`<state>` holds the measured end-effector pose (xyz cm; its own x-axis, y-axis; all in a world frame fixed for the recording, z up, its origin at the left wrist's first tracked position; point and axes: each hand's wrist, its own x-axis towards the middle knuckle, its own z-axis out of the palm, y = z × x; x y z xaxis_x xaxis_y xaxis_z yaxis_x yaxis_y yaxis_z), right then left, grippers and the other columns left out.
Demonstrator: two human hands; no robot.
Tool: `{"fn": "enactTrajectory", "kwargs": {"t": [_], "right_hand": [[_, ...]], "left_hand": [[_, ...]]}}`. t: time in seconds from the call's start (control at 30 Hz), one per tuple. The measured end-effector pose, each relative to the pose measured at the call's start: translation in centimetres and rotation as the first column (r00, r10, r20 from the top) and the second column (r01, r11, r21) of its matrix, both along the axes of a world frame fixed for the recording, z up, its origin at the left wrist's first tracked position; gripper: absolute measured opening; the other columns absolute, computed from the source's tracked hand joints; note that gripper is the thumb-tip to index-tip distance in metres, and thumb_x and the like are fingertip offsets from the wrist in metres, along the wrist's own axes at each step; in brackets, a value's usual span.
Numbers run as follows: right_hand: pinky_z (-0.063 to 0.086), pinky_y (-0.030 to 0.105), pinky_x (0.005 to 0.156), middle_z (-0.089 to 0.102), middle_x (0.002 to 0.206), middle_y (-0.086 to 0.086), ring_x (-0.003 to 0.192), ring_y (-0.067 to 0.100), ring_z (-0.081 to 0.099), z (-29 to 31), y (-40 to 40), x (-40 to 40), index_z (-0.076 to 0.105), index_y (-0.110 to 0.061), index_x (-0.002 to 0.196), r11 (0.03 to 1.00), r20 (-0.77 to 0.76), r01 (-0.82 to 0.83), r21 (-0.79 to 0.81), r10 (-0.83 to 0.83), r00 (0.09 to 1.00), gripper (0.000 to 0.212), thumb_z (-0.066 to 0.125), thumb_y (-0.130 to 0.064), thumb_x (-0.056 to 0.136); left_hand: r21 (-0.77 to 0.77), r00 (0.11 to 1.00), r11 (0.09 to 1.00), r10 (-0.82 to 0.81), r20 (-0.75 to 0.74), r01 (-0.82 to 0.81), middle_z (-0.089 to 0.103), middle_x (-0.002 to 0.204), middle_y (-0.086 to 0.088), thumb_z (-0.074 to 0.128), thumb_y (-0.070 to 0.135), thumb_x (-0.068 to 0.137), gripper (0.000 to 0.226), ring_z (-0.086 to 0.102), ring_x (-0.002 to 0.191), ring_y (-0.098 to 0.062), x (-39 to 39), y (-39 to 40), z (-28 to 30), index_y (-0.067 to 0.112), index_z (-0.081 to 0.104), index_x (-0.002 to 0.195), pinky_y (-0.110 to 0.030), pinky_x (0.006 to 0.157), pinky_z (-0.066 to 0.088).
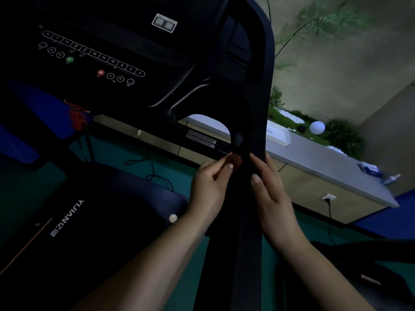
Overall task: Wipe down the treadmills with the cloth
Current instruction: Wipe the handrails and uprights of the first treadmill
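A black treadmill fills the view, with its console [94, 57] at the upper left and its deck [94, 221] below. The dark right handrail [249, 232] runs from top to bottom through the middle. My left hand [208, 189] pinches a small orange-brown piece [234, 160], possibly the cloth, against the rail's inner side. My right hand [271, 194] lies on the rail just to the right, fingers fairly straight along it and thumb on its face. The dim light hides finer detail.
A grey counter [325, 167] runs along the wall at the right, carrying a white tray [278, 135], plants, a white ball lamp [316, 127] and a spray bottle [390, 178]. A cable lies on the green floor [125, 153]. Part of another machine [359, 277] sits at lower right.
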<state>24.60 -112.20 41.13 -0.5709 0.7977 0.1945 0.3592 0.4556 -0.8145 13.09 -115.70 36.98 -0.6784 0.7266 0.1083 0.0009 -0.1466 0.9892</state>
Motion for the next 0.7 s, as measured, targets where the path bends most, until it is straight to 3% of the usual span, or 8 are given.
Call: {"fn": "enactTrajectory", "kwargs": {"t": [0.13, 0.27, 0.37, 0.47, 0.53, 0.6, 0.63, 0.7], "right_hand": [[0.015, -0.006, 0.099, 0.019, 0.157, -0.013, 0.127, -0.029, 0.013, -0.2, 0.1, -0.1, 0.042, -0.043, 0.132, 1.0, -0.01, 0.013, 0.002, -0.013, 1.0, 0.038, 0.039, -0.023, 0.1], [0.013, -0.009, 0.095, 0.021, 0.157, -0.008, 0.121, -0.034, 0.011, -0.1, 0.2, -0.2, 0.042, -0.036, 0.136, 1.0, 0.004, 0.024, 0.014, -0.024, 1.0, 0.039, 0.039, -0.02, 0.101], [0.012, -0.01, 0.094, 0.021, 0.157, -0.007, 0.128, -0.023, 0.011, -0.1, 0.1, -0.1, 0.042, -0.033, 0.138, 0.999, 0.021, 0.031, 0.012, -0.031, 0.999, 0.039, 0.038, -0.021, 0.101], [0.011, -0.009, 0.095, 0.022, 0.157, -0.005, 0.132, -0.015, 0.011, 0.1, -0.1, -0.1, 0.041, -0.032, 0.14, 0.999, 0.04, 0.037, 0.018, -0.037, 0.998, 0.039, 0.038, -0.024, 0.102], [0.013, 0.001, 0.105, 0.026, 0.156, -0.005, 0.138, -0.008, 0.013, 0.1, -0.6, 0.2, 0.041, -0.033, 0.14, 0.999, 0.034, 0.041, 0.001, -0.041, 0.999, 0.04, 0.039, -0.027, 0.101], [0.019, 0.023, 0.117, 0.031, 0.154, -0.005, 0.142, 0.0, 0.02, 0.0, -1.4, 0.6, 0.04, -0.034, 0.141, 0.998, 0.007, 0.046, -0.033, -0.046, 0.999, 0.04, 0.04, -0.028, 0.101], [0.022, 0.032, 0.118, 0.033, 0.153, -0.006, 0.142, 0.003, 0.024, 0.0, -1.9, 0.8, 0.04, -0.033, 0.141, 0.998, -0.001, 0.047, -0.05, -0.047, 0.999, 0.041, 0.041, -0.028, 0.101], [0.026, 0.038, 0.117, 0.036, 0.151, -0.007, 0.14, 0.005, 0.029, 0.0, -2.9, 1.2, 0.04, -0.033, 0.142, 0.997, 0.0, 0.04, -0.072, -0.04, 0.999, 0.042, 0.042, -0.028, 0.1]], "left_hand": [[0.062, 1.0, 0.998, 0.002, -0.021, -0.001, 0.061, 0.11, 0.008, 0.057, 0.011, 0.092, 0.028, 0.057, 0.102, 0.006, 2.0, -4.4, -0.1, 0.02, 0.067, 0.117, -0.006, 0.088, 0.04], [0.044, 0.998, 0.997, -0.064, 0.0, 0.064, 0.06, 0.113, 0.007, 0.054, 0.012, 0.094, 0.029, 0.058, 0.102, 0.008, 0.7, -2.7, 0.4, 0.02, 0.065, 0.12, -0.01, 0.092, 0.042], [0.034, 0.999, 0.998, -0.044, -0.006, 0.045, 0.058, 0.11, 0.012, 0.054, 0.014, 0.095, 0.031, 0.056, 0.1, 0.011, 1.0, -2.8, 0.6, 0.024, 0.061, 0.123, -0.008, 0.09, 0.041], [0.052, 0.998, 0.998, -0.026, -0.051, 0.028, 0.059, 0.109, 0.007, 0.057, 0.014, 0.093, 0.032, 0.056, 0.101, 0.007, 3.0, -7.0, 0.2, 0.027, 0.061, 0.122, -0.005, 0.087, 0.038], [0.085, 0.995, 0.996, -0.004, -0.104, 0.013, 0.061, 0.109, 0.007, 0.057, 0.02, 0.091, 0.032, 0.057, 0.103, 0.005, 4.4, -9.9, -0.2, 0.027, 0.062, 0.121, -0.005, 0.088, 0.038], [0.092, 0.992, 0.996, -0.006, -0.124, 0.018, 0.061, 0.11, 0.005, 0.056, 0.02, 0.09, 0.032, 0.057, 0.103, 0.006, 4.4, -10.4, -0.4, 0.025, 0.063, 0.121, -0.005, 0.088, 0.038], [0.082, 0.993, 0.996, -0.023, -0.116, 0.033, 0.061, 0.11, 0.003, 0.056, 0.017, 0.092, 0.031, 0.057, 0.102, 0.008, 4.0, -9.8, -0.3, 0.023, 0.063, 0.121, -0.004, 0.087, 0.037], [0.045, 0.996, 0.998, -0.037, -0.087, 0.041, 0.059, 0.111, 0.001, 0.055, 0.011, 0.094, 0.03, 0.055, 0.098, 0.013, 3.1, -7.9, 0.2, 0.021, 0.061, 0.122, -0.003, 0.086, 0.037]]}}
